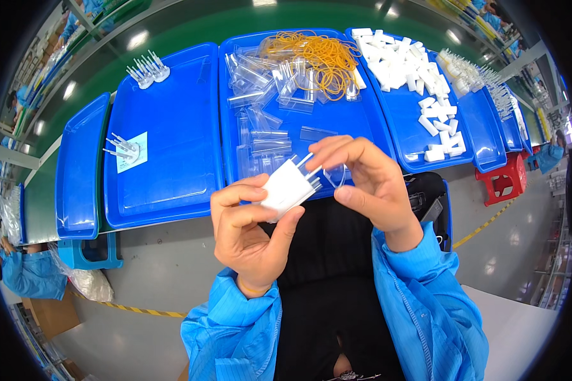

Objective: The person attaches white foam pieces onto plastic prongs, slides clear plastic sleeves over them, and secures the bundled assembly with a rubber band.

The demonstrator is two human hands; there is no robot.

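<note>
My left hand (251, 232) grips a white plug adapter (285, 190) between thumb and fingers, tilted so that its metal prongs point up and to the right. Close to those prongs is my right hand (378, 184), its fingertips curled around a small clear plastic piece (343, 179) with a rounded edge. Whether that piece touches the prongs I cannot tell. Both hands are above the near edge of the middle blue tray (356, 127), where clear plastic sleeves (270, 143) and a heap of orange rubber bands (321, 57) lie.
White blocks (397, 60) fill part of the blue tray to the right. The left blue tray (171, 127) carries two clusters of pronged parts (149, 70), one on a pale paper square. A red stool (505, 181) and a blue stool (92, 253) are on the floor. Another person (35, 273) sits at far left.
</note>
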